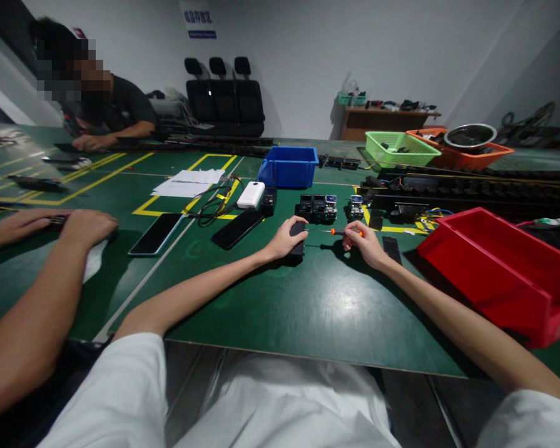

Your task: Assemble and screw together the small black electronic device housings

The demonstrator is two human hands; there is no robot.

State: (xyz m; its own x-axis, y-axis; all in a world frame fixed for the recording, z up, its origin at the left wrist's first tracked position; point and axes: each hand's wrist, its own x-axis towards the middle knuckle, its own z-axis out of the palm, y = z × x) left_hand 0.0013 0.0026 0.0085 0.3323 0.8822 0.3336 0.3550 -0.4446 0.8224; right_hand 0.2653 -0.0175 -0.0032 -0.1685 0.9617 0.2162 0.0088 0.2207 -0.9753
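Observation:
My left hand [285, 239] is closed around a small black box-shaped device [298, 249] on the green table. In my right hand [364, 241] is a screwdriver [335, 231] with an orange and black handle, held between the fingers. Its thin shaft points left, and the tip is at or close to the device's right side; I cannot tell if they touch. Just beyond my hands stand several small black modules [318, 208] in a row, with another module [355, 208] to their right. A flat black piece [391, 250] lies beside my right wrist.
A red bin [490, 274] sits at the right, a blue bin [289, 168] at the back. Left of my hands are a black phone [237, 229], a lighter-edged phone [157, 234], a white power bank [251, 195] and cables. A co-worker's arms [70, 261] reach in from the left; another person [116, 112] sits beyond.

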